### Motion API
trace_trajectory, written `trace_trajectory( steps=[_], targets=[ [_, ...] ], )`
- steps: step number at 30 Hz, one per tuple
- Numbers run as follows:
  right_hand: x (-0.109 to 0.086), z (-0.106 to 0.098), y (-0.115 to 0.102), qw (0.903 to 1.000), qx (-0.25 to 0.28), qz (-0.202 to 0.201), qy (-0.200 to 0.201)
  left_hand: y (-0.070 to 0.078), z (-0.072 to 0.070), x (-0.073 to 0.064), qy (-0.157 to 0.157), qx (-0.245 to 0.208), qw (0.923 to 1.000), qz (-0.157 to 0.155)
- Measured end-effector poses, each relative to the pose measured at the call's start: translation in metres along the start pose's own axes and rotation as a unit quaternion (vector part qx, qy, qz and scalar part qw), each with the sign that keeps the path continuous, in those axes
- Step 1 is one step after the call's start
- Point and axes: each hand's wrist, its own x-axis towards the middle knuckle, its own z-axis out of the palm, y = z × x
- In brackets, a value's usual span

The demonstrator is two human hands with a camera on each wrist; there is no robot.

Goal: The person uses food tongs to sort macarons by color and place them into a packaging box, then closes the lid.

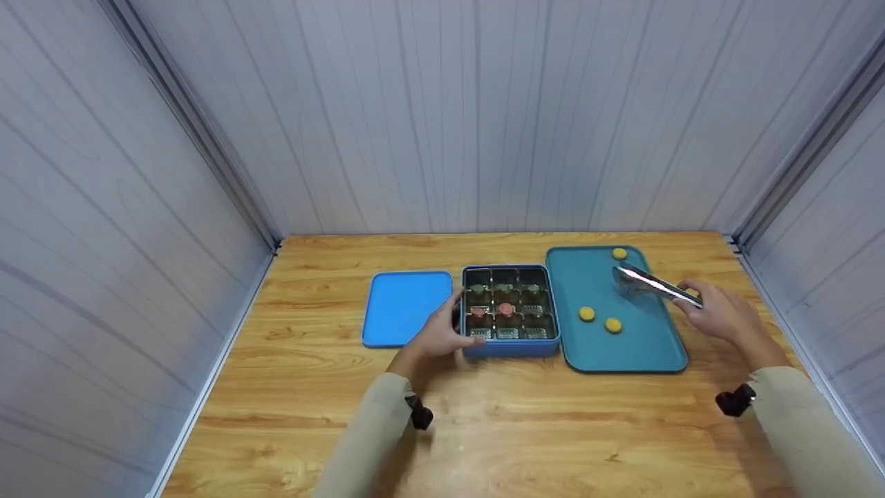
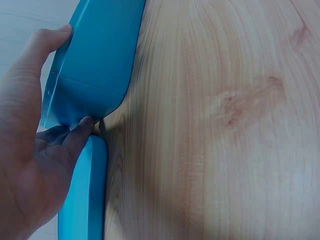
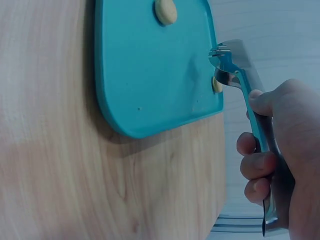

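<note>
My left hand point(image 1: 440, 332) grips the near left corner of a blue box point(image 1: 511, 348), thumb at the front rim and fingers along the left side. Inside the box sits a clear divided insert point(image 1: 507, 333) with several compartments. Two reddish round pieces point(image 1: 506, 309) show in it; greenish shapes farther back are too small to tell. My right hand point(image 1: 719, 312) holds metal tongs point(image 1: 660, 284) over a teal tray point(image 1: 588, 277). In the right wrist view, the tongs point(image 3: 257, 125) end in a fork and a spoon, apart, with nothing visible between them. Three yellow round pieces point(image 1: 613, 325) lie on the tray.
A flat blue lid point(image 1: 408, 308) lies on the wooden table point(image 1: 525, 422) left of the box. The tray stands close against the box's right side. Pale panel walls point(image 1: 449, 117) enclose the back and both sides.
</note>
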Motion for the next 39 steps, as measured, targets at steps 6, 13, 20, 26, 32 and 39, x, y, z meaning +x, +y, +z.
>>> trace_trajectory(
  steps=[6, 13, 20, 26, 32, 39],
  targets=[
    [0.002, -0.003, -0.008, 0.9998, -0.006, -0.018, 0.007, -0.001, -0.001, 0.001, -0.005, -0.009, 0.9999, 0.0],
    [0.002, -0.003, -0.024, 0.999, -0.012, -0.042, 0.01, -0.003, -0.002, 0.001, -0.001, 0.005, 1.0, -0.004],
    [0.007, -0.008, -0.039, 0.9976, -0.013, -0.067, 0.003, -0.003, -0.001, 0.002, 0.004, -0.009, 0.9999, 0.002],
    [0.008, -0.01, -0.051, 0.9963, -0.013, -0.084, 0.002, -0.003, 0.0, 0.002, 0.0, -0.011, 0.9999, 0.001],
    [0.009, -0.011, -0.065, 0.994, -0.024, -0.107, 0.001, -0.004, -0.001, 0.003, 0.001, -0.008, 1.0, 0.001],
    [0.012, -0.012, -0.079, 0.9911, -0.033, -0.129, 0.003, -0.005, -0.001, 0.004, -0.008, -0.007, 0.9998, 0.015]
  ],
)
